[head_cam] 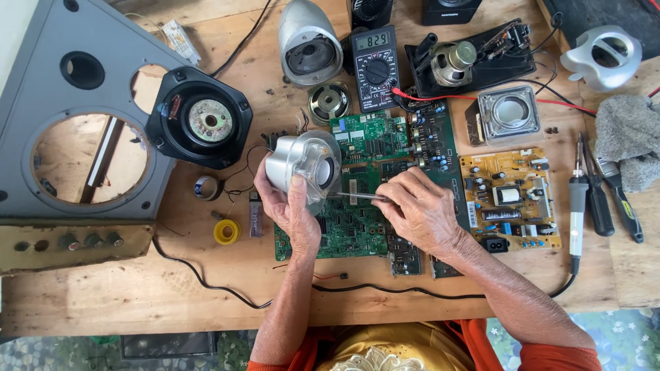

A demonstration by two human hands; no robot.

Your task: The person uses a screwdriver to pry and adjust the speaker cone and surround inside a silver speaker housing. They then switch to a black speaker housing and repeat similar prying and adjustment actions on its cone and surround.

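The left hand (292, 206) clamped the small silver speaker (304, 165), right hand (412, 209) fingers pinched a screwdriver (361, 196) that could slip and gouge the cone

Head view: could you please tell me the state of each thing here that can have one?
Silver speaker housing: held up by the left hand, open face showing.
Thin metal tool: gripped in the right hand, tip at the housing.
Multimeter: switched on, display lit.
Soldering iron: lying on the table, unheld.
Grey speaker panel: cutouts empty.
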